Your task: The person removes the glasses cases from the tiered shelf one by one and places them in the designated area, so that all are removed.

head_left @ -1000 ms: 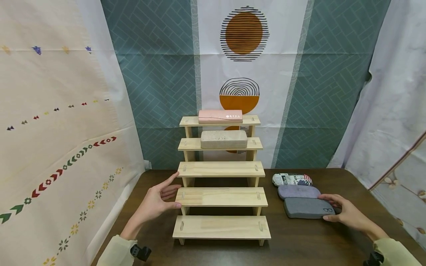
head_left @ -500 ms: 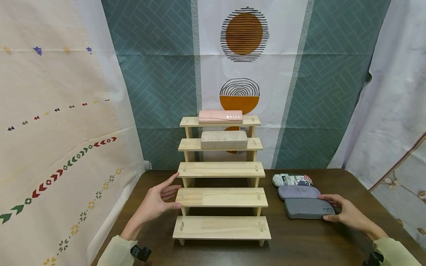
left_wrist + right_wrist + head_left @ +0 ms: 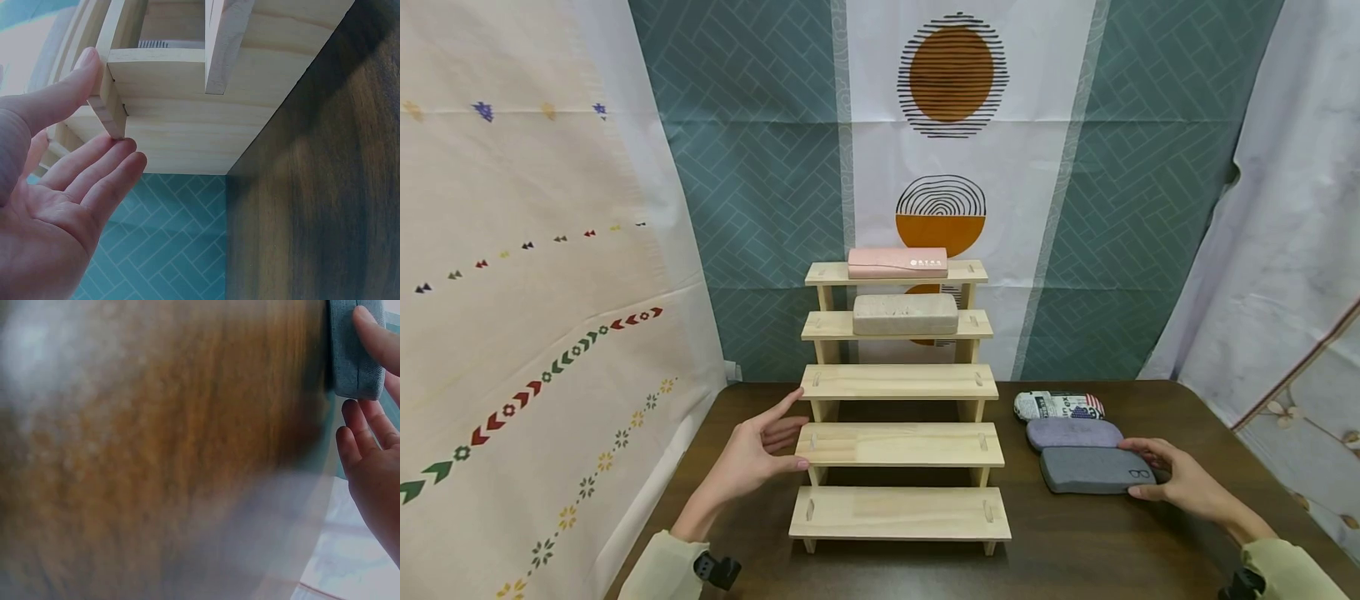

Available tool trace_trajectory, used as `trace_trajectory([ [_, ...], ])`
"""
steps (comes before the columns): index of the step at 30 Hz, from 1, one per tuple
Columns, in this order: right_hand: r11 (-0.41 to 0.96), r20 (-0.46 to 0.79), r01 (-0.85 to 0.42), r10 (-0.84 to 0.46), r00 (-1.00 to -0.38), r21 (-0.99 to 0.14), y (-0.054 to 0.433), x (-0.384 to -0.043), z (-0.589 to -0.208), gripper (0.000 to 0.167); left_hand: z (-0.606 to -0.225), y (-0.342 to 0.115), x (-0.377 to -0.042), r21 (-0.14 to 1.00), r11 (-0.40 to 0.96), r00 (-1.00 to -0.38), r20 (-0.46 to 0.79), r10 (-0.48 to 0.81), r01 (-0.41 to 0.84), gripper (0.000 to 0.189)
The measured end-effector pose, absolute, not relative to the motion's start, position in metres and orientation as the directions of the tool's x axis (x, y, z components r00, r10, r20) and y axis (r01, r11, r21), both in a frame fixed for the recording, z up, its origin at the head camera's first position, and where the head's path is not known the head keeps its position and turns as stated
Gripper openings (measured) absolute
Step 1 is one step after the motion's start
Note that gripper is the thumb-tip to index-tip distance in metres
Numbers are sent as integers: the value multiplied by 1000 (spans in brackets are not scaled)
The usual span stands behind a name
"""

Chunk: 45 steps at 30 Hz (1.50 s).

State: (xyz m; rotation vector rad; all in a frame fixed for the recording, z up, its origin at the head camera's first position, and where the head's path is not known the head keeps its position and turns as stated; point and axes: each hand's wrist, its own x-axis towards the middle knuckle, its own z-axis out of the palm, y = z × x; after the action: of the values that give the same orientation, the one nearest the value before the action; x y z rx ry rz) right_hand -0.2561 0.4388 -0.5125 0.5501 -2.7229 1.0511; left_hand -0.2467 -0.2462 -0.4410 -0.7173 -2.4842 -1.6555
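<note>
A pale wooden stepped shelf (image 3: 898,443) stands mid-table in the head view. My left hand (image 3: 752,454) holds the left end of its second-lowest board, thumb at the front edge. The left wrist view shows that board's end (image 3: 109,109) between thumb and fingers (image 3: 103,178). At right, my right hand (image 3: 1180,483) grips the right end of a grey glasses case (image 3: 1086,471) marked with a small glasses outline. In the right wrist view, the thumb lies on the case's side (image 3: 353,356) and the fingers are by its end.
Behind the grey case lie a purple glasses case (image 3: 1071,432) and a newsprint-patterned case (image 3: 1056,405). A pink case (image 3: 895,263) rests on the top step and a beige case (image 3: 904,315) on the one below. Patterned cloths (image 3: 760,208) hang around the dark table (image 3: 1075,550).
</note>
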Motion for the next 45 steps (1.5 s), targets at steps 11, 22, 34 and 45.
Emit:
trace_trajectory([
  [11,641,406,-487,-284,-869,-594,429,-243,-498,68,-441,-246,-246,860,300,-888,308,340,413,105],
  [22,655,487,-562,-322,-812,-505,384,-224,-473,72,-441,-246,-247,853,313,-887,310,342,418,104],
  [34,631,480,-592,-366,-797,-501,324,-214,-440,69,-443,-247,-247,845,320,-884,320,340,429,105],
  [45,589,475,-640,-434,-765,-494,280,-213,-416,60,-442,-247,-248,848,319,-887,314,339,423,105],
])
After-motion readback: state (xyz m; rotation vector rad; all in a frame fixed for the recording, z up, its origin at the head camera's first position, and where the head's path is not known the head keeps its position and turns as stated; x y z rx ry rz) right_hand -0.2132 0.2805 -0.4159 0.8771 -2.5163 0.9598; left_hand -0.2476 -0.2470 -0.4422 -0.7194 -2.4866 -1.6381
